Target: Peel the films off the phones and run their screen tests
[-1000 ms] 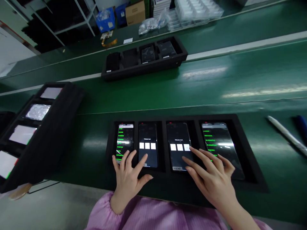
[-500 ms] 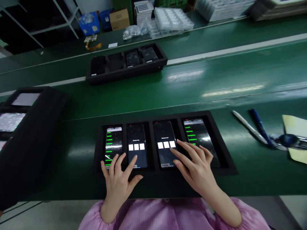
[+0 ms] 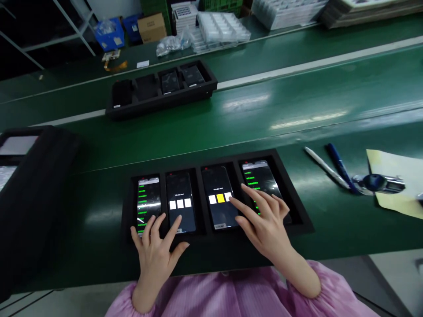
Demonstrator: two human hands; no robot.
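In front of me a black foam tray (image 3: 200,207) holds several phones in separate slots. The far-left phone (image 3: 148,198) and the far-right phone (image 3: 264,176) show green text lists. Between them, the second phone (image 3: 180,182) shows "Vibrator test" over three white squares. The third phone (image 3: 216,180) has the same words, with its middle square yellow. My left hand (image 3: 157,253) is spread over the lower ends of the two left phones. My right hand (image 3: 266,222) has its fingers apart, the index fingertip at the third phone's right square and other fingers over the far-right phone.
Another black tray (image 3: 158,99) with phones sits across the green bench. Black trays (image 3: 56,145) are stacked at left. To the right lie a white pen (image 3: 325,167), a blue pen (image 3: 340,165), a shiny metal object (image 3: 376,182) and yellowish paper (image 3: 393,163). Clear plastic trays (image 3: 223,28) stand behind.
On the third phone the middle square has turned from white to yellow. My right index finger has shifted toward the right square. The whole view has moved slightly.
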